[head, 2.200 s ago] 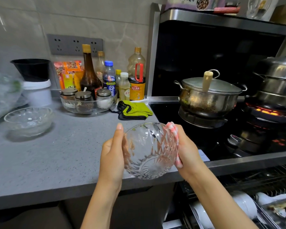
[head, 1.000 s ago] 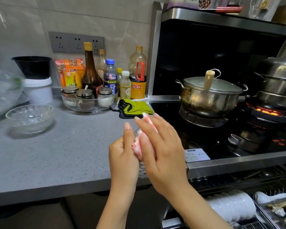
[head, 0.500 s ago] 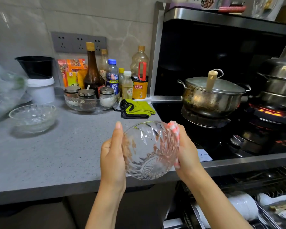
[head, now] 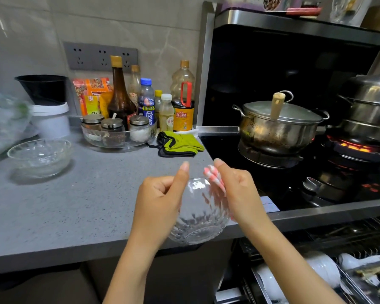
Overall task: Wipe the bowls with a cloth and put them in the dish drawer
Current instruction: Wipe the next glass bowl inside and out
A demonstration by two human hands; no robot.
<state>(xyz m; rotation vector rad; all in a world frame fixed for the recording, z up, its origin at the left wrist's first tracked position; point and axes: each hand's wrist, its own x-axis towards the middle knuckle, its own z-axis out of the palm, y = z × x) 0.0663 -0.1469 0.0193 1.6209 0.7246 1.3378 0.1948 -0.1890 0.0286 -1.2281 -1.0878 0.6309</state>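
The left hand [head: 158, 205] grips a glass bowl [head: 198, 220] by its left wall, thumb up along the rim. It holds the bowl in the air over the front edge of the desk [head: 75, 205], tipped on its side. The right hand [head: 237, 191] pinches a pink-and-white cloth [head: 213, 176] against the opposite rim; its fingers are hidden behind the glass. The step looks like wiping, probably well under way. To do it well the left hand should turn the bowl a little at a time while the cloth sweeps the wall inside and out, then the base — cut glass holds water in its grooves. Wet glass is slippery, so the grip ought to stay firm. The open drawer [head: 256, 278], with white dishes in it, lies just below on the right, a short drop away. Farther left on the desk a second bowl [head: 40, 157] stands upright, apparently not yet put away. A burner [head: 355, 147] glows at far right — the cloth should keep well apart from it.
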